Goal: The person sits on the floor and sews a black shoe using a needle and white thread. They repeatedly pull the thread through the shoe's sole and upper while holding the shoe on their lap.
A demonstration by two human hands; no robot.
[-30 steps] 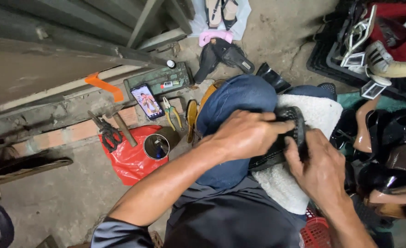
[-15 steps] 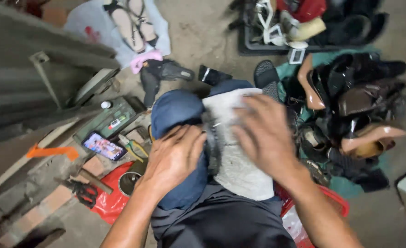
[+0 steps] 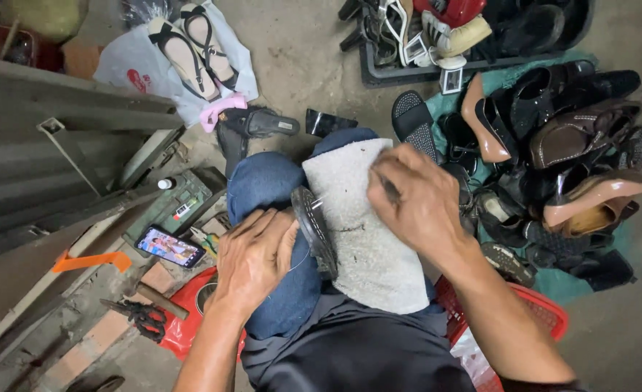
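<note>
Stitching looks underway: the left hand [image 3: 252, 254] pins a dark shoe [image 3: 315, 231] against the towel [image 3: 364, 239] while the right hand [image 3: 415, 199], fingers pinched around something too small to tell, must next draw up cleanly.

Hands working on a black shoe over a towel-covered lap

The left hand [image 3: 252, 258] presses a black shoe [image 3: 313, 229] on its edge against the knee, beside a grey towel [image 3: 364, 232] draped over the jeans; the right hand [image 3: 415, 196] is raised over the towel, fingers pinched together. A phone [image 3: 170, 247] with a lit screen, a green box [image 3: 179, 203] and pliers [image 3: 143, 316] lie on the ground to the left, a heap of shoes [image 3: 560, 160] to the right
</note>
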